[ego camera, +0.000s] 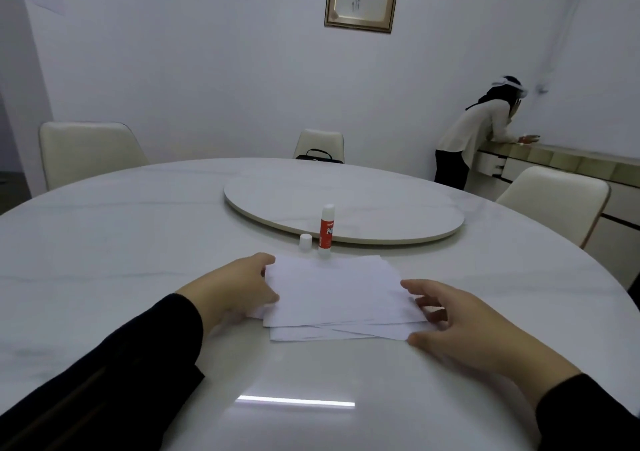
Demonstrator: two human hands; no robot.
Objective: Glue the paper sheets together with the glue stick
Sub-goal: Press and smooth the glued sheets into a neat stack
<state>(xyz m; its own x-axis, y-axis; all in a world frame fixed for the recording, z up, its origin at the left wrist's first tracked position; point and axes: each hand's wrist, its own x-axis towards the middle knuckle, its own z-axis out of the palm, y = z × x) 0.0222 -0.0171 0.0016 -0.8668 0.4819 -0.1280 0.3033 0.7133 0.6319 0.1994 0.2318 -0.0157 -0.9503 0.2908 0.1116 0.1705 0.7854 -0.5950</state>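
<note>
Sheets lie in a loose, fanned stack on the table, close in front of the person, with lower corners poking out past the top one at the near edge. The left hand touches the stack's left edge, thumb on top near the corner and fingers hidden beneath or behind the paper, so I cannot tell whether it pinches or only steadies. The right hand rests at the right edge with fingers spread and nearly straight, tips on the paper, gripping nothing. The glue stick stands upright with its top bare just beyond the far edge of the stack, and its cap sits just beside it on the left. The likeliest trouble is misalignment: the sheets are skewed, so if they are glued as they lie the edges will not match. Paper on this glossy top will probably slide under a sideways push. A reach across the stack could topple the glue stick, and left uncapped it may dry. The turntable rises as a low lip right behind the glue stick, limiting room forward. Left, right and toward the person the table gives open room, and its rim is well clear.
</note>
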